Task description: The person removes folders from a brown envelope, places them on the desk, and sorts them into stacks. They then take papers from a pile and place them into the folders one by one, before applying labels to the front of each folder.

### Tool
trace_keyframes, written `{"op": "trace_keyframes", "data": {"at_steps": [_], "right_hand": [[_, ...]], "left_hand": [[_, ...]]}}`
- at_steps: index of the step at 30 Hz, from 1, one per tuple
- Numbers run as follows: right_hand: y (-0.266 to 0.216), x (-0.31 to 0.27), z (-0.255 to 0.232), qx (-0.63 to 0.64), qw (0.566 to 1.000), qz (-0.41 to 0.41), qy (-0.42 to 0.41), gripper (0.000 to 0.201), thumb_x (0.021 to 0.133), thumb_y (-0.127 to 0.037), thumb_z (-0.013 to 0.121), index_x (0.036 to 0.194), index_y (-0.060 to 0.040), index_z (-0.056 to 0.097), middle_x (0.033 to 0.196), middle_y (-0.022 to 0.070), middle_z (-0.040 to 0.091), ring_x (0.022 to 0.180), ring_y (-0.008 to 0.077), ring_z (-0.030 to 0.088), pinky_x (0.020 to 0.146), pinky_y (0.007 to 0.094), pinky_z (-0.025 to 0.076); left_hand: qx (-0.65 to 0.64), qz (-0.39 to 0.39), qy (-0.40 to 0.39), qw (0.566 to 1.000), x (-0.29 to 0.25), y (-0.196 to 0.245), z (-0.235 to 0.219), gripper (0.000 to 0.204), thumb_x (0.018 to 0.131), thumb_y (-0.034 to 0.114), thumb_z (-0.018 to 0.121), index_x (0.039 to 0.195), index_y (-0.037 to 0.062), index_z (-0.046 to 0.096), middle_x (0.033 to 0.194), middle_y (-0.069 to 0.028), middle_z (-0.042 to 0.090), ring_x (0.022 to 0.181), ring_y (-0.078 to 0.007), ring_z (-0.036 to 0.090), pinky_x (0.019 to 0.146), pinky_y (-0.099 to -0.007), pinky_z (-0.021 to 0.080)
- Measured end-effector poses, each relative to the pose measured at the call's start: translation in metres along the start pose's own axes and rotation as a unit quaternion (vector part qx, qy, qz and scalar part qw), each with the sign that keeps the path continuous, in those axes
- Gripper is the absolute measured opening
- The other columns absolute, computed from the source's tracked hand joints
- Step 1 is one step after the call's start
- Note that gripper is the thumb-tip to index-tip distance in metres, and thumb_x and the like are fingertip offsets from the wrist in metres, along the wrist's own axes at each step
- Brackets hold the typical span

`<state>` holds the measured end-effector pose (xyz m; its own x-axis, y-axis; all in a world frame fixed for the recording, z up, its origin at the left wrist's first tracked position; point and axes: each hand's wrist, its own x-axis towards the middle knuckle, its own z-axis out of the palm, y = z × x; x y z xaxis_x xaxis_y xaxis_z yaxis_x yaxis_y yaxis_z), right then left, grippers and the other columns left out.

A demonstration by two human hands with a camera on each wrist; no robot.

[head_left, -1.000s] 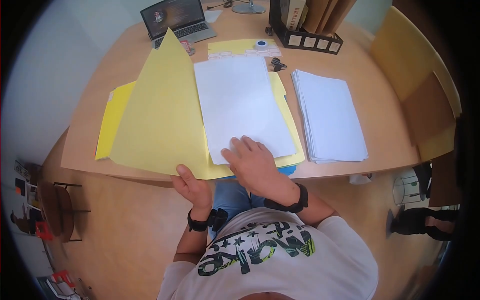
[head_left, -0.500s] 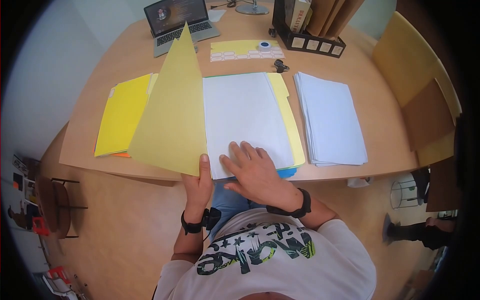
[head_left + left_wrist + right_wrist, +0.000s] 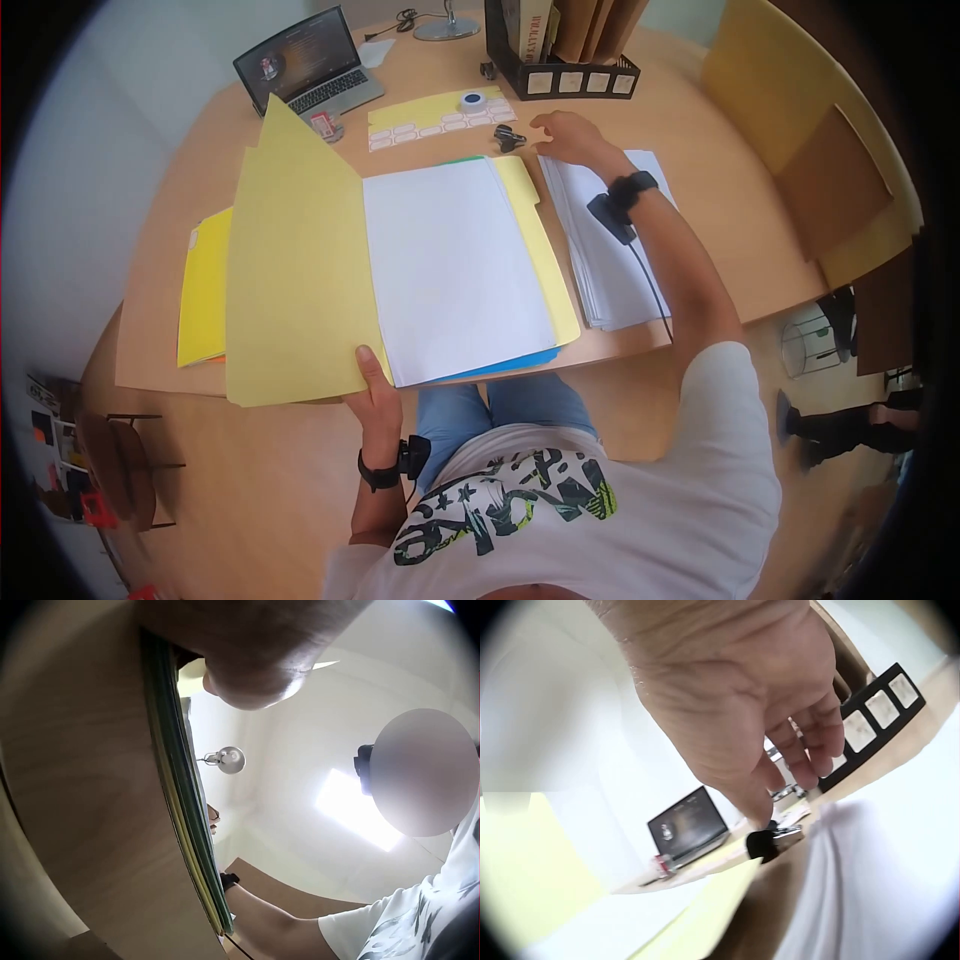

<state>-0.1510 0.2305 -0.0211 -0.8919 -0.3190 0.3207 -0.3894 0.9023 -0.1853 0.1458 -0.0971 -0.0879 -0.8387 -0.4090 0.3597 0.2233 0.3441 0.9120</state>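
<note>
A pale yellow folder (image 3: 300, 270) lies opened, its left cover raised, with white sheets (image 3: 455, 270) on its right side. At the bottom fold my left hand (image 3: 378, 400) grips the folder, thumb on top and fingers hidden beneath. The left wrist view has that hand (image 3: 255, 652) by the layered folder edges (image 3: 184, 802). My right hand (image 3: 575, 138), holding nothing, reaches over the top of a white paper stack (image 3: 600, 260), beside black binder clips (image 3: 508, 139). In the right wrist view, loosely bent fingers hang from this hand (image 3: 742, 705), its thumb close above a clip (image 3: 763, 845).
A laptop (image 3: 300, 65) stands at the back left, near a label sheet (image 3: 440, 120) with a round white object (image 3: 473, 101) on it. A black file holder (image 3: 570, 82) is at the back. Bright yellow folders (image 3: 205, 290) lie at the left.
My right hand has left the sheets in the folder and moved up and right to the clips. The sheets first moved down into line with the folder. My left hand still holds the folder's lower edge.
</note>
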Motion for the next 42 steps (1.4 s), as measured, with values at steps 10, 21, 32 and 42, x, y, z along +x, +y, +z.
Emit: {"op": "trace_keyframes", "data": {"at_steps": [10,21,32,42], "right_hand": [[0.028,0.048,0.050,0.233,0.967,0.015,-0.098,0.033,0.071,-0.015,0.080,0.097,0.0002,0.067,0.084,0.0098,0.066,0.078,0.0179,0.061,0.071,0.0290,0.048],[-0.063,0.070,-0.004,0.458,0.865,-0.012,-0.203,0.036,0.088,-0.029,0.067,0.108,0.0014,0.065,0.078,0.0002,0.058,0.067,0.0069,0.051,0.067,0.0195,0.043],[-0.133,0.135,0.045,0.408,0.811,-0.049,-0.417,0.025,0.084,-0.023,0.066,0.101,-0.0050,0.068,0.081,-0.0020,0.061,0.066,0.0082,0.049,0.070,0.0226,0.043],[-0.130,0.133,0.066,0.449,0.785,-0.019,-0.426,0.016,0.083,-0.024,0.072,0.090,-0.0104,0.071,0.083,-0.0017,0.067,0.074,0.0092,0.059,0.076,0.0218,0.047]], "left_hand": [[-0.018,0.022,0.005,1.000,-0.001,-0.002,0.001,0.037,0.103,0.019,0.040,0.125,-0.0092,0.048,0.121,-0.0169,0.056,0.109,-0.0239,0.055,0.094,-0.0346,0.043],[0.004,0.046,0.047,0.998,-0.006,-0.022,0.001,0.039,0.102,0.017,0.040,0.131,-0.0089,0.043,0.128,-0.0177,0.051,0.116,-0.0249,0.052,0.098,-0.0352,0.041],[0.017,0.040,0.030,0.999,-0.011,-0.026,-0.001,0.040,0.103,0.017,0.038,0.134,-0.0088,0.040,0.132,-0.0186,0.048,0.120,-0.0267,0.048,0.101,-0.0360,0.038],[0.016,0.051,-0.024,0.998,-0.004,-0.011,-0.003,0.041,0.103,0.018,0.036,0.133,-0.0095,0.041,0.131,-0.0192,0.049,0.120,-0.0278,0.049,0.102,-0.0366,0.037]]}}
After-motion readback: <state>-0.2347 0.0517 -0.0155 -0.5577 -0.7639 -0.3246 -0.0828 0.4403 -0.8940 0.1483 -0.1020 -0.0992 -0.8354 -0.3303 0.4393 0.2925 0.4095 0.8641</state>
